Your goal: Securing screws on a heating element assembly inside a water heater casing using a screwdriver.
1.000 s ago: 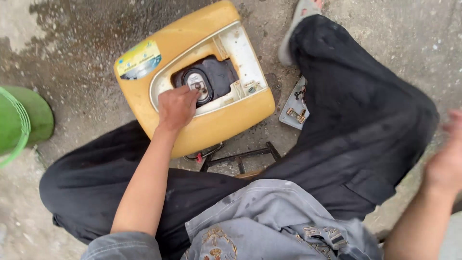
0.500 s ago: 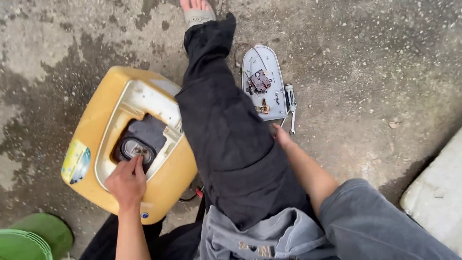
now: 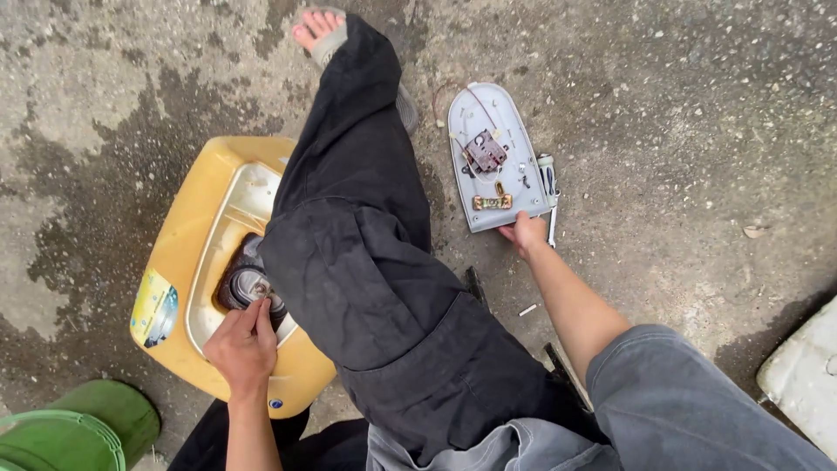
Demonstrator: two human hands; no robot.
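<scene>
Since half a second ago your right hand (image 3: 524, 234) has reached the grey base plate (image 3: 497, 157) and is now pinching its near edge, fingers closed on it. Your left hand (image 3: 242, 345) is staying on the round metal part (image 3: 253, 285) inside the yellow housing (image 3: 187, 262) — fingers curled around it, grip partly hidden. Your black-trousered leg (image 3: 366, 253) is covering the housing's right side. The plate is lying flat on the concrete (image 3: 680, 131), long axis pointing away from you, rounded end far — wiring and a small component facing up. A green bucket (image 3: 70, 432) is sitting cut off at lower left.
</scene>
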